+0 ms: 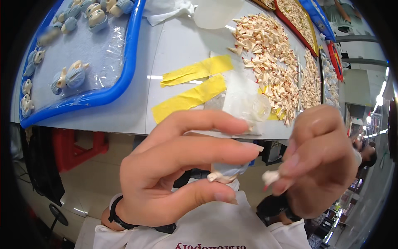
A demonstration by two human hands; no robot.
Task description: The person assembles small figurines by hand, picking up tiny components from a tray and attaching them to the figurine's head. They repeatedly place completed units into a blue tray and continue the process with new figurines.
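Note:
My left hand (166, 162) is curled in the middle of the view, thumb below and fingers above. Between them sits a small doll head (230, 168) with a light blue part and a cream part, mostly hidden by the fingers. To its right, a little apart, my right hand (321, 153) pinches a tiny cream piece with a red tip (270, 177) between thumb and fingertips. The piece and the right hand are slightly blurred. Both hands are raised in front of the table's near edge.
A blue-rimmed tray (132, 50) at the left holds several blue and cream doll heads (75, 74). A heap of cream pieces with red tips (269, 54) covers the table's right. Yellow tape strips (190, 96) and a small clear round container (261, 107) lie between. A red stool (74, 151) stands below.

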